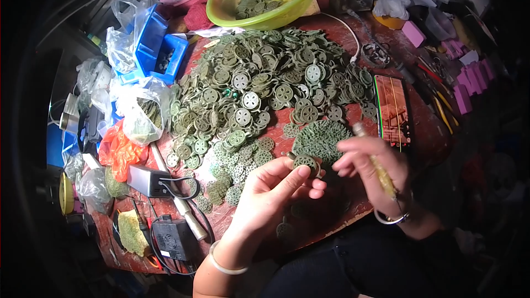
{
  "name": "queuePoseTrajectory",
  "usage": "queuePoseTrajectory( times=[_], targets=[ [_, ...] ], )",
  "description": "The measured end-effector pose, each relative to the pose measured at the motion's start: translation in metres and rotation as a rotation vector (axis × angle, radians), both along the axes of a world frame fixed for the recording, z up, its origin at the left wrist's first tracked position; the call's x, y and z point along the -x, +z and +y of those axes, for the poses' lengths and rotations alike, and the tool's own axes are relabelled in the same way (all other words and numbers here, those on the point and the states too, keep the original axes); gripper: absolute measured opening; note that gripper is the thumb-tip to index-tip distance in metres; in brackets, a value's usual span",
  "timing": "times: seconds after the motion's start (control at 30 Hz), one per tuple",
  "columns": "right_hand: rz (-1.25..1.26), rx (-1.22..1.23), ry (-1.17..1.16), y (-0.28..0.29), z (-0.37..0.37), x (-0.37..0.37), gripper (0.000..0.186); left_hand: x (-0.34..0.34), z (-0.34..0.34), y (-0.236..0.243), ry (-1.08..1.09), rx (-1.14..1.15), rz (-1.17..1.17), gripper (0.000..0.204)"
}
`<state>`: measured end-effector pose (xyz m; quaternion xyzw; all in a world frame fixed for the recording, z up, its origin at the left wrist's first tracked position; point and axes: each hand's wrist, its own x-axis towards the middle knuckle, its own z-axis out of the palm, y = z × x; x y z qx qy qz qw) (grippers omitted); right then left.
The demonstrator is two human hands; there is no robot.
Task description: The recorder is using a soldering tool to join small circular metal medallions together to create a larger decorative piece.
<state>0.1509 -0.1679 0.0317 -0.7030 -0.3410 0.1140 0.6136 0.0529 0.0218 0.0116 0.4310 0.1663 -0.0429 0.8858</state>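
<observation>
My left hand [279, 179] pinches a small round dark-green piece [305, 161] with a tab at its side between thumb and fingers, above the table's front part. To its right, my right hand [381, 165] is closed round a slim tool with a yellowish-brown handle [383, 177]; its tip is hard to make out. The tool is apart from the held piece. Just beyond both hands lies a rough, round green pad [320, 138]. A large heap of similar green openwork discs [265, 72] covers the middle of the red table [353, 209], with flatter lacy discs [243, 160] at its near edge.
Behind the heap stands a yellow-green basin [265, 22] with more discs. A phone [393, 111] lies at right, near pliers [443, 111] and pink blocks [472, 80]. At left are blue bins [160, 49], plastic bags [146, 110], a grey box [148, 181] and a black corded adapter [174, 237].
</observation>
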Motion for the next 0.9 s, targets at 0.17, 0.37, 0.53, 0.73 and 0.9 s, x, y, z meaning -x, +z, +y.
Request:
queuePoseTrajectory(
  times=[0.17, 0.37, 0.53, 0.73, 0.9],
  targets=[
    [-0.679, 0.381, -0.512, -0.009, -0.031, -0.041, 0.021, 0.0, -0.003, 0.004, 0.083, -0.086, 0.004, 0.008],
    [-0.93, 0.583, -0.564, -0.019, -0.06, -0.076, 0.019, -0.001, -0.004, 0.001, 0.072, -0.118, -0.006, 0.009],
    [-0.716, 0.316, -0.596, -0.021, -0.048, -0.062, 0.014, -0.001, -0.002, -0.003, 0.061, -0.09, -0.01, 0.013],
    [-0.617, 0.148, -0.234, -0.001, -0.011, -0.015, 0.024, -0.001, 0.002, 0.001, 0.064, 0.091, -0.017, 0.013],
    [-0.611, 0.014, -0.122, -0.013, 0.008, -0.002, 0.031, -0.002, 0.003, -0.002, 0.044, 0.221, -0.056, 0.019]
  ],
)
